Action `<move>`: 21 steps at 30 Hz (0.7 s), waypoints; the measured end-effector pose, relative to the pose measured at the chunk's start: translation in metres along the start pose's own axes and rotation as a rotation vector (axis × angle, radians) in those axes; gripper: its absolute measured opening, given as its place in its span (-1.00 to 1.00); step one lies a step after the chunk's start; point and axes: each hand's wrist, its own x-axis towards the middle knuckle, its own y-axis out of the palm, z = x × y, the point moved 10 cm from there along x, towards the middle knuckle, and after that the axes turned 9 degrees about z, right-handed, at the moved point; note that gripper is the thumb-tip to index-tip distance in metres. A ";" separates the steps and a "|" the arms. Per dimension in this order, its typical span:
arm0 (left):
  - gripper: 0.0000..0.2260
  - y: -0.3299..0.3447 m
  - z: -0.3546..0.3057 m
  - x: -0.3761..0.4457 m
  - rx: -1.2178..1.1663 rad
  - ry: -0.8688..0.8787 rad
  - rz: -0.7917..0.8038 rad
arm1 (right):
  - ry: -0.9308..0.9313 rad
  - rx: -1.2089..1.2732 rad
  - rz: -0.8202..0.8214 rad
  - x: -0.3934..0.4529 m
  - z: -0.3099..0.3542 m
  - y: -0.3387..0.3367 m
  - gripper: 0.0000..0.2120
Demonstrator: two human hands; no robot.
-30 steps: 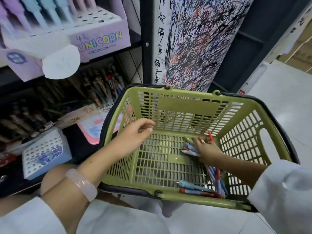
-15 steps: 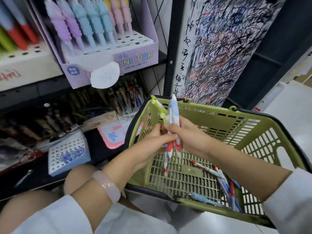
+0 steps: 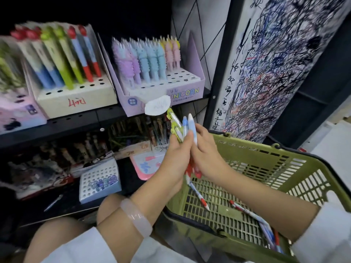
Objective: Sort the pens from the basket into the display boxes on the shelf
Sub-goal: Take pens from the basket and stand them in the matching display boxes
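Both hands meet over the near-left corner of the green basket [image 3: 284,168], sharing a small bunch of pens [image 3: 187,130]. The left hand [image 3: 175,162] has its fingers wrapped round the shafts from the left, and the right hand [image 3: 206,158] curls round them from the right, tips pointing up toward the shelf.

The bunch looks loosely gathered, with the green-topped pen splaying out to the left, so a pen could slide out when one hand lets go. It would likely drop back into the basket or onto the lower shelf.

More pens [image 3: 252,213] lie on the basket floor, to the right. The cream display box [image 3: 76,97] on the far left has open holes along its front, as does the Unicorn box [image 3: 182,93] beside it. A white paper tag [image 3: 157,107] hangs in front of the Unicorn box, just above the raised tips, and could catch them.
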 end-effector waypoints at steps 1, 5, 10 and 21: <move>-0.78 -0.005 -0.005 -0.002 0.053 0.024 -0.045 | -0.013 0.042 0.008 0.000 0.008 0.001 -0.65; -0.70 -0.022 -0.026 -0.009 0.139 0.109 -0.115 | 0.000 0.361 0.139 0.003 0.030 0.018 -0.80; -0.81 -0.045 -0.045 -0.021 0.195 0.133 -0.067 | 0.167 0.446 0.179 0.010 0.028 0.029 -0.61; -0.71 -0.090 -0.110 -0.055 0.332 0.362 0.000 | 0.391 0.959 0.461 0.020 0.071 0.101 -0.63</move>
